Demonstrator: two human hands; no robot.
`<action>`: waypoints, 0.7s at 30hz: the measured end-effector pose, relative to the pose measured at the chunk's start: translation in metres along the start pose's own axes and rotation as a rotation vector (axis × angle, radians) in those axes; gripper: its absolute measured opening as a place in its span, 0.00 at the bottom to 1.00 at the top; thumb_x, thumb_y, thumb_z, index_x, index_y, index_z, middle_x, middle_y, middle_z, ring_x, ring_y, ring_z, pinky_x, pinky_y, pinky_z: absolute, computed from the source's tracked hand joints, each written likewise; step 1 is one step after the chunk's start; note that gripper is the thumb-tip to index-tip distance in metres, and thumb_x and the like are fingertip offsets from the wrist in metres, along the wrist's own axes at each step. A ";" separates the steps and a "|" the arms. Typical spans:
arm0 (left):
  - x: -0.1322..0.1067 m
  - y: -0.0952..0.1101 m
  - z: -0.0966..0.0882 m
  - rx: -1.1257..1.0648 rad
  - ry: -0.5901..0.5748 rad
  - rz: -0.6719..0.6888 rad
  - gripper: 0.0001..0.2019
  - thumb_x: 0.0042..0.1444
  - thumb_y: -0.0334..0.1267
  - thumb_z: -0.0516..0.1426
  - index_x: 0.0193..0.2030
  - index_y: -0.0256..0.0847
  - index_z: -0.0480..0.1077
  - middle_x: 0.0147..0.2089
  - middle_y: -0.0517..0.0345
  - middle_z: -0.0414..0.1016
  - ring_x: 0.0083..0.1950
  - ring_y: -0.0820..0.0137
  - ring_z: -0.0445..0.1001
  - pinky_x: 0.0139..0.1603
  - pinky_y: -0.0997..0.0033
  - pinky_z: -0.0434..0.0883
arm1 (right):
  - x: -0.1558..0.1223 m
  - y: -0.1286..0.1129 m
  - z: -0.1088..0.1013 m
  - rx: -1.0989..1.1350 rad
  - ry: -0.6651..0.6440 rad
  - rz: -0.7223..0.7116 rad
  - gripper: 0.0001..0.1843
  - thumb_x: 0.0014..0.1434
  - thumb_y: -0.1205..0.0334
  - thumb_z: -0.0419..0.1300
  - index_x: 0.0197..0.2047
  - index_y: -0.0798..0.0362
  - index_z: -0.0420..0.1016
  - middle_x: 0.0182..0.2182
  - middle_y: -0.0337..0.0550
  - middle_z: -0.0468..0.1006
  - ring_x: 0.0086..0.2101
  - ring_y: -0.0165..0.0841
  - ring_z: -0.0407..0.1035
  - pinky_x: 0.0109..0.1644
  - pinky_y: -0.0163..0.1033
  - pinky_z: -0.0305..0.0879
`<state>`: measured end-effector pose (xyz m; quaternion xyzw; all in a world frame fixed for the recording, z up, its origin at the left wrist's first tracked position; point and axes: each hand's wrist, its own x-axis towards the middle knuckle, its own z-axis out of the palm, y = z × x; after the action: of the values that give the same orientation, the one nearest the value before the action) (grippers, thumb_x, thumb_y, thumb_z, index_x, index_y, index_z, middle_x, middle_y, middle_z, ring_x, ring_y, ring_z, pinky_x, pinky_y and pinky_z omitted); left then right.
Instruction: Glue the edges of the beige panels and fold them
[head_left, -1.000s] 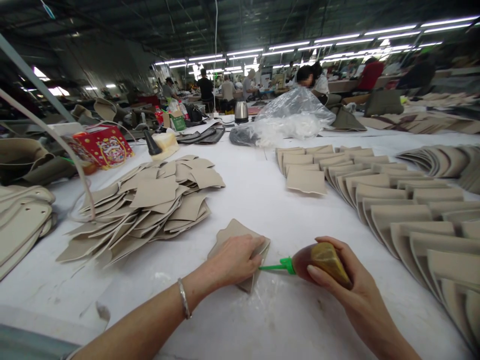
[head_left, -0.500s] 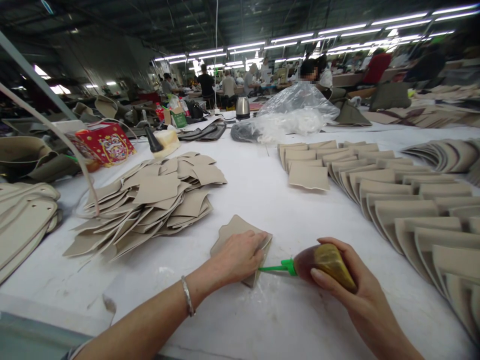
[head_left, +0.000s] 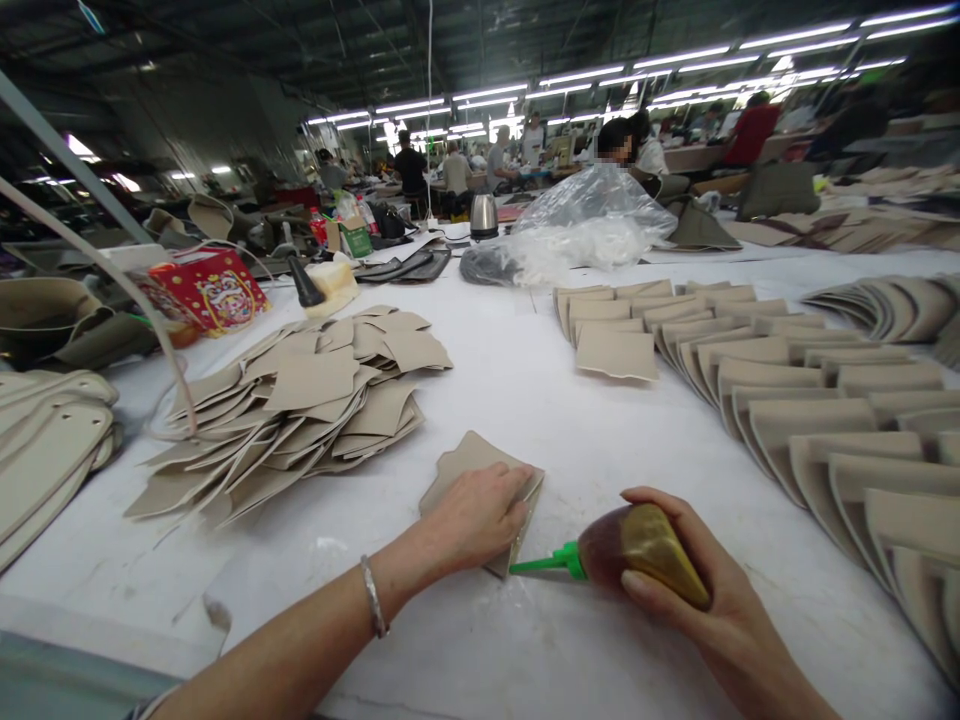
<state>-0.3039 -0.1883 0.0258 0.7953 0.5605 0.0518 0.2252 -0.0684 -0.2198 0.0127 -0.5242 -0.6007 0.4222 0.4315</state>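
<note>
My left hand (head_left: 480,515), with a silver bangle at the wrist, presses a beige leather-like piece (head_left: 469,455) against the white table. Its fingers are bent over the piece's right edge, and the palm side is hidden. Wrapped in my right hand (head_left: 705,570) is a squeeze glue bottle (head_left: 637,550) with amber-brown contents and a green nozzle. The bottle lies tilted to the left, its nozzle tip at the piece's lower right edge, just below my left fingers. Whether liquid is coming out cannot be made out.
A loose heap of beige pieces (head_left: 322,395) lies to the left. Overlapping rows of similar pieces (head_left: 787,400) spread along the right. Farther back are a red box (head_left: 217,290), a clear plastic bag (head_left: 592,220) and a metal kettle (head_left: 484,215). People sit working beyond.
My right hand has brought the bottle slightly toward me and left, so the nozzle tip slid down the piece's edge to near its lower corner. My left hand stays in place.
</note>
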 end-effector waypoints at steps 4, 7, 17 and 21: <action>0.001 0.000 0.000 0.001 0.004 0.000 0.21 0.64 0.37 0.46 0.62 0.42 0.65 0.56 0.49 0.74 0.56 0.55 0.73 0.57 0.57 0.68 | 0.003 0.000 -0.001 -0.020 0.032 -0.011 0.24 0.54 0.49 0.65 0.52 0.44 0.69 0.38 0.36 0.73 0.35 0.38 0.69 0.41 0.38 0.65; 0.000 0.000 0.000 -0.007 0.003 0.001 0.22 0.64 0.37 0.46 0.63 0.42 0.64 0.57 0.49 0.74 0.56 0.55 0.73 0.58 0.55 0.68 | 0.003 0.000 0.000 -0.011 0.028 0.004 0.24 0.54 0.48 0.65 0.53 0.44 0.68 0.37 0.35 0.73 0.35 0.37 0.69 0.41 0.37 0.64; 0.000 0.003 -0.001 -0.002 0.010 0.004 0.23 0.63 0.36 0.46 0.64 0.41 0.64 0.52 0.48 0.75 0.52 0.54 0.75 0.55 0.55 0.70 | 0.006 0.007 -0.004 -0.020 0.026 0.031 0.27 0.53 0.47 0.66 0.53 0.45 0.67 0.38 0.36 0.74 0.35 0.35 0.69 0.40 0.34 0.65; 0.001 0.003 -0.001 -0.012 0.005 0.001 0.23 0.63 0.36 0.46 0.64 0.42 0.64 0.54 0.49 0.75 0.54 0.55 0.74 0.56 0.56 0.69 | 0.011 0.016 -0.008 -0.009 -0.068 0.002 0.29 0.54 0.46 0.66 0.55 0.46 0.66 0.40 0.37 0.74 0.36 0.36 0.71 0.41 0.34 0.67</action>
<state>-0.3014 -0.1877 0.0276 0.7941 0.5603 0.0572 0.2286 -0.0575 -0.2065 0.0005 -0.5119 -0.6166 0.4373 0.4080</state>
